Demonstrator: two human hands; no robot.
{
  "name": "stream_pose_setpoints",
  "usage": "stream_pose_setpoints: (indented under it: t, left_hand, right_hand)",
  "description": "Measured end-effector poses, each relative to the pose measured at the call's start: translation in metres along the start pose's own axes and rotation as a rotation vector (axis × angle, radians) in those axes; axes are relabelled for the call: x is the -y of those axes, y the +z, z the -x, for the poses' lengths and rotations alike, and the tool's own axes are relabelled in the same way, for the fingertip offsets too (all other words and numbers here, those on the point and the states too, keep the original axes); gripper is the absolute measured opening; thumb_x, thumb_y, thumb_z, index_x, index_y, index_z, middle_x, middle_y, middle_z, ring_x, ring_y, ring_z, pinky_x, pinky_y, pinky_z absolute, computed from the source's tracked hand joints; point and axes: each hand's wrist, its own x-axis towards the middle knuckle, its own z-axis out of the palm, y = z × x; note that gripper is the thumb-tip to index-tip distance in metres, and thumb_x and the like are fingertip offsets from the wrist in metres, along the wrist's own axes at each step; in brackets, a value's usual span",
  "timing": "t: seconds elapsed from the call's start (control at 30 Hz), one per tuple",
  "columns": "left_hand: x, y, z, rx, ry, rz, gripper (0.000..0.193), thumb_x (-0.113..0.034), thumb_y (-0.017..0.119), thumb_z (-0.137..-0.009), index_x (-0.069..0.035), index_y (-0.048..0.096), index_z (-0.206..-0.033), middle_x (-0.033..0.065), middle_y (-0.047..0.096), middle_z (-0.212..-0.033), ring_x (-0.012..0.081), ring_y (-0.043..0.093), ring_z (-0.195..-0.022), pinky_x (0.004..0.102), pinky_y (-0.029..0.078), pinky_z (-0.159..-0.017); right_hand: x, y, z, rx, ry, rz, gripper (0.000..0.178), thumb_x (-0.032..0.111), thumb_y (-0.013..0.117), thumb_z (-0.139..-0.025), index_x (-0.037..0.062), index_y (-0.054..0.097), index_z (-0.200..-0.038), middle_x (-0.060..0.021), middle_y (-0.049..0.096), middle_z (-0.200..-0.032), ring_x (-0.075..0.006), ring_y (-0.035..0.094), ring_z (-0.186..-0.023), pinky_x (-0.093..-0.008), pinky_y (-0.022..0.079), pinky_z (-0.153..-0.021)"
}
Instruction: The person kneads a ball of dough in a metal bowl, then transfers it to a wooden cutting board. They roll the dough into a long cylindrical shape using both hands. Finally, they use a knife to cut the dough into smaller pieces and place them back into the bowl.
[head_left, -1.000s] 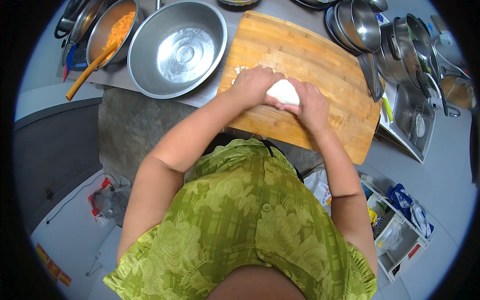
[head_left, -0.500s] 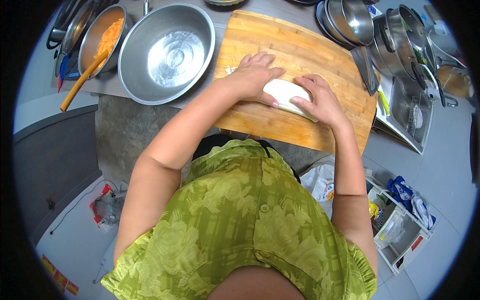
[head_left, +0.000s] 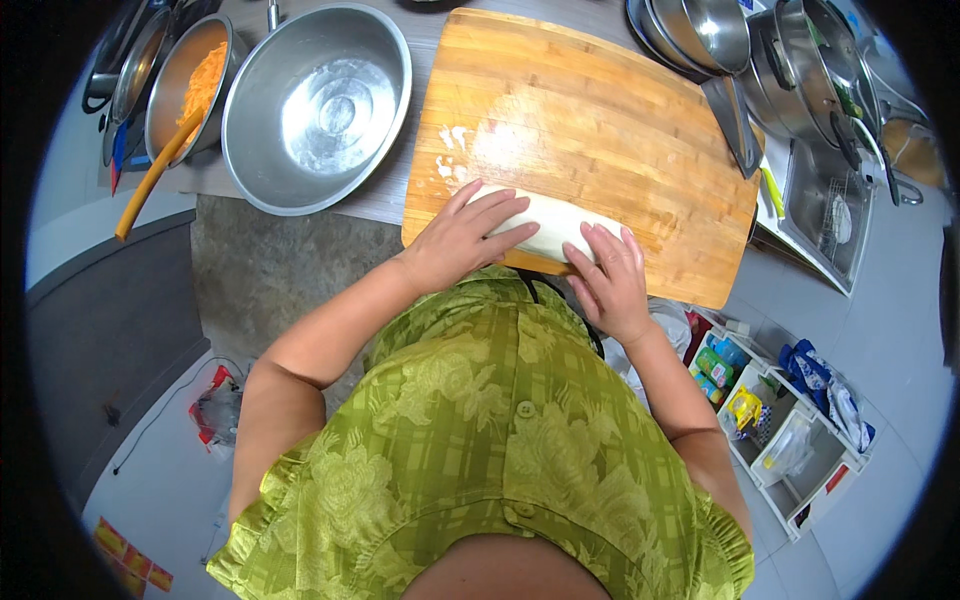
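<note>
A thick white roll of dough (head_left: 552, 222) lies near the front edge of a wooden cutting board (head_left: 600, 110). On its left end rests my left hand (head_left: 465, 230), palm down, fingers stretched out and spread over the top. My right hand (head_left: 612, 280) lies over the right end, its fingers extended along the dough and its thumb at the near side. Both hands touch the roll without wrapping round it. Small white scraps of dough (head_left: 447, 165) stick to the board beyond my left hand.
A large metal basin (head_left: 250, 130) stands left of the board, beside a bowl (head_left: 165, 105) of shredded orange food with an orange-handled tool (head_left: 150, 200). At right are a cleaver (head_left: 735, 130), stacked metal bowls (head_left: 712, 35), pots (head_left: 800, 80) and a sink (head_left: 850, 240).
Both hands have come nearer my body, and the dough has rolled with them toward the board's front edge. My fingers now lie flatter, and more of the roll shows between my hands.
</note>
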Motion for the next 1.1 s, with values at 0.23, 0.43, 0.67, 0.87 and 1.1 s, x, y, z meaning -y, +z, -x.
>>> stream_pose_setpoints:
  t: [0.23, 0.43, 0.67, 0.87, 1.1]
  left_hand:
    - [-0.011, 0.002, -0.036, -0.024, -0.131, -0.077, 0.080, -0.032, 0.084, -0.070, -0.019, 0.052, -0.143, 0.0121, 0.050, -0.137, 0.0309, 0.048, -0.130, 0.0535, 0.033, -0.114]
    - [0.001, -0.018, -0.051, 0.103, -0.213, -0.008, 0.079, -0.039, 0.084, -0.070, -0.019, 0.057, -0.141, 0.0093, 0.064, -0.116, 0.0307, 0.063, -0.103, 0.0429, 0.050, -0.088]
    - [-0.002, -0.048, -0.079, 0.301, -0.361, 0.046, 0.076, -0.043, 0.083, -0.073, -0.020, 0.057, -0.141, 0.0138, 0.061, -0.128, 0.0324, 0.057, -0.124, 0.0489, 0.045, -0.102]
    - [-0.021, -0.002, -0.069, 0.076, -0.224, -0.064, 0.080, -0.050, 0.077, -0.077, -0.011, 0.052, -0.142, 0.0133, 0.051, -0.145, 0.0299, 0.042, -0.142, 0.0557, 0.028, -0.118]
    - [0.008, 0.003, -0.089, -0.012, -0.253, -0.141, 0.080, -0.061, 0.070, -0.074, -0.020, 0.057, -0.141, 0.0143, 0.056, -0.141, 0.0318, 0.047, -0.138, 0.0571, 0.028, -0.118]
  right_hand:
    - [0.014, 0.012, -0.045, -0.061, 0.141, 0.086, 0.093, 0.048, 0.085, -0.068, 0.0101, 0.049, -0.145, -0.0151, 0.052, -0.142, -0.0346, 0.053, -0.127, -0.0565, 0.036, -0.108]
    - [-0.012, 0.013, -0.056, 0.088, 0.219, 0.059, 0.089, 0.049, 0.087, -0.062, 0.0138, 0.058, -0.139, -0.0098, 0.066, -0.121, -0.0296, 0.065, -0.105, -0.0434, 0.052, -0.086]
    - [-0.027, -0.019, -0.084, 0.237, 0.466, -0.277, 0.071, 0.041, 0.090, -0.063, 0.0118, 0.070, -0.126, -0.0119, 0.068, -0.118, -0.0324, 0.065, -0.111, -0.0427, 0.051, -0.095]
    - [0.013, 0.016, -0.058, -0.093, 0.382, 0.026, 0.074, 0.048, 0.078, -0.080, 0.0106, 0.057, -0.140, -0.0181, 0.053, -0.141, -0.0363, 0.048, -0.133, -0.0572, 0.029, -0.112]
    - [-0.028, 0.033, -0.077, -0.083, 0.414, 0.165, 0.076, 0.063, 0.064, -0.086, 0.0170, 0.053, -0.145, -0.0208, 0.040, -0.155, -0.0407, 0.032, -0.146, -0.0608, 0.020, -0.118]
